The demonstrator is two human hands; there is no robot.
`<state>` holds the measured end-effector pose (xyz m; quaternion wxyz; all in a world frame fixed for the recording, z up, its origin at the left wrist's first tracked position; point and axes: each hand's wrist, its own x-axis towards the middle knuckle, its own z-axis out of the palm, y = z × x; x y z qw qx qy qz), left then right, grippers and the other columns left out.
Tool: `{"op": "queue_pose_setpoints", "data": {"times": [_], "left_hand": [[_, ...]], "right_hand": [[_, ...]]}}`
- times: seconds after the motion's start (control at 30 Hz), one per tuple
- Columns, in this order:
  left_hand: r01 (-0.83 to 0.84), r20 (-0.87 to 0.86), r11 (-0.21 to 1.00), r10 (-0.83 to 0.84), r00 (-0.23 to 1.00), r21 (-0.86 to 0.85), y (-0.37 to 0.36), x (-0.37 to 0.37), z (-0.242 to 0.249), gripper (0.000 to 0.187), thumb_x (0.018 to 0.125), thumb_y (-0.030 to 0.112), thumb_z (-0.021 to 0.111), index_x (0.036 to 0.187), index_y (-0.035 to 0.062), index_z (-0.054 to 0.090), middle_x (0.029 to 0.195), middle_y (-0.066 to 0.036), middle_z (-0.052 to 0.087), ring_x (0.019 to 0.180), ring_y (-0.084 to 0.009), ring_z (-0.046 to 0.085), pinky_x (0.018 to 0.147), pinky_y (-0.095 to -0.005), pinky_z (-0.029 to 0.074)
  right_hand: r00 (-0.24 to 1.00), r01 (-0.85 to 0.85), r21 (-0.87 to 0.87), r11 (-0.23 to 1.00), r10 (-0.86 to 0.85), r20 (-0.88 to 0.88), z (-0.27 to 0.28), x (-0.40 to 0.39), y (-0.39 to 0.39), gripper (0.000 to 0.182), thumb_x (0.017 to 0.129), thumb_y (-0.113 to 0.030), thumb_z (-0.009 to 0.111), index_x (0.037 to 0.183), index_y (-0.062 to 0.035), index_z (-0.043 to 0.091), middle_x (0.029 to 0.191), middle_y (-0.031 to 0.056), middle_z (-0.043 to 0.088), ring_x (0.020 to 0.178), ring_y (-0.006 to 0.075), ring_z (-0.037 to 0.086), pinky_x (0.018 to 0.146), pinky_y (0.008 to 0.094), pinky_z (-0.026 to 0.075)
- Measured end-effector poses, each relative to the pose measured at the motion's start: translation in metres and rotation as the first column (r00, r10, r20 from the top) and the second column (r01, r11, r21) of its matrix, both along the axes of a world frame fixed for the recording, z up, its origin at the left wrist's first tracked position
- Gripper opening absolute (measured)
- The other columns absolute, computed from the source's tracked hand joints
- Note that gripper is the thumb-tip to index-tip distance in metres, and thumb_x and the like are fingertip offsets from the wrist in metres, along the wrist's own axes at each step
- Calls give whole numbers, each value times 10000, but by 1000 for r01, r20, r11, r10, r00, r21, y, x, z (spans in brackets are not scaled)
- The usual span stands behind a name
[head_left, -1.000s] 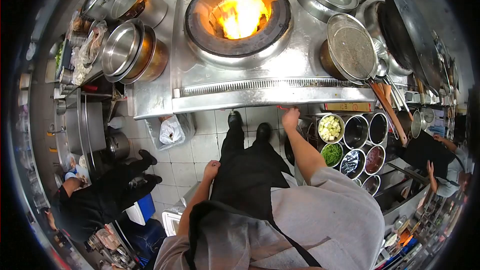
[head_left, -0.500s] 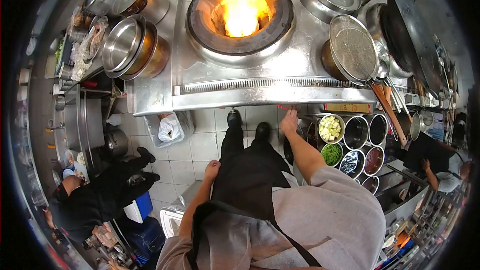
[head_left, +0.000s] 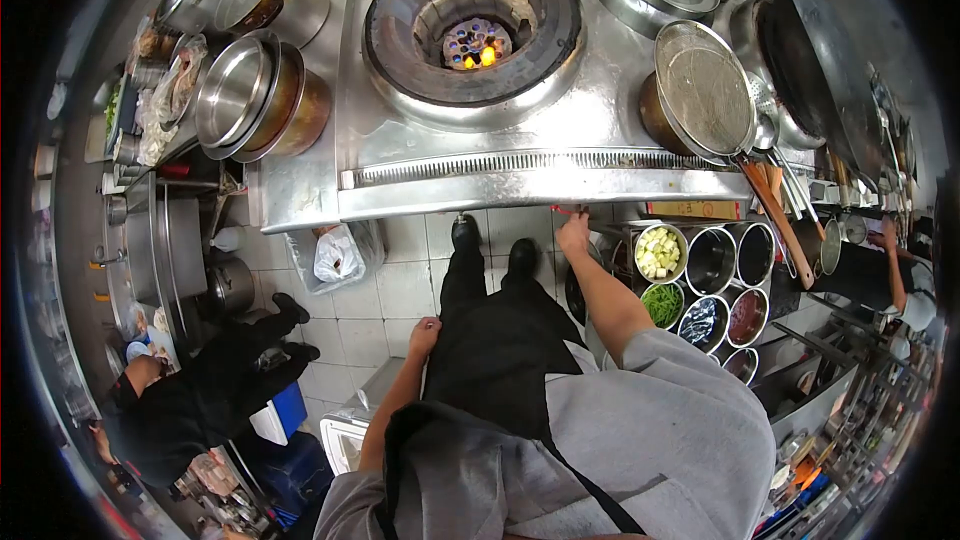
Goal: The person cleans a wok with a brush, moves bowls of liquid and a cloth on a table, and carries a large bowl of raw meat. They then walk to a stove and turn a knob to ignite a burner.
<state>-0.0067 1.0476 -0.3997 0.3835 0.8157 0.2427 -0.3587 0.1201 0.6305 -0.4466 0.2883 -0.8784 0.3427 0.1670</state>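
Observation:
Under the front edge of the steel stove [head_left: 430, 202], my right hand [head_left: 574, 233] is closed on a small red handle [head_left: 566, 208]; the fingers are partly hidden by the edge. My left hand [head_left: 425, 337] hangs by my thigh, fingers curled in, and nothing shows in it. Above both hands, the round wok burner [head_left: 395, 65] holds only small blue and orange flames [head_left: 484, 56] low in its bowl.
Nested steel pots [head_left: 232, 90] stand left of the burner, and a mesh strainer [head_left: 705, 90] rests on a pot to the right. Containers with cut pale vegetables [head_left: 659, 252] and green pieces [head_left: 662, 305] sit beside my right arm. Co-workers [head_left: 190, 390] are on both sides.
The tall orange flame in the burner has shrunk to small flames. My right hand stays at the red handle with little shift. The co-worker at the right has moved.

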Motion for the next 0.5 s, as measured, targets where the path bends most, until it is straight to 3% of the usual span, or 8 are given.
{"op": "queue_pose_setpoints", "data": {"times": [0.13,0.2,0.23,0.3,0.5], "left_hand": [[6,-1,1000,-5,1000,15,-4,0,1,271,844,287,616,1013,79,658,944,-108,687,895,-221,643,800,-330,489],[14,-10,999,-14,1000,39,-4,0,0,279,845,295,613,1015,78,658,962,-111,687,910,-233,645,807,-334,489],[13,-11,999,-12,1000,39,-4,1,-1,279,845,295,613,1015,78,658,962,-111,687,910,-233,645,807,-334,489],[24,2,999,-24,1000,31,-4,2,-2,290,843,305,613,1016,77,658,981,-117,685,927,-247,645,816,-343,488],[0,-8,999,0,1000,38,-4,3,-2,312,839,318,611,1030,75,656,987,-118,686,937,-256,646,827,-347,485]], "right_hand": [[1000,6,-18,1000,-6,15,-3,-2,2,590,752,-152,668,1269,26,446,1345,238,372,1174,418,469,993,449,412],[999,-34,13,999,34,10,-1,-3,0,737,732,-100,635,1386,27,320,1397,248,331,1209,430,433,1017,434,400],[999,-36,14,999,36,8,-1,-2,0,737,732,-100,635,1386,27,320,1397,248,331,1209,430,433,1017,434,400],[993,-117,-96,988,115,-22,-1,-2,-3,520,750,-167,665,1202,30,503,1321,223,404,1177,376,460,996,422,409],[960,-246,-78,966,231,-159,14,6,-7,503,763,-204,646,1183,43,519,1275,195,444,1201,340,440,1001,419,390]]}}
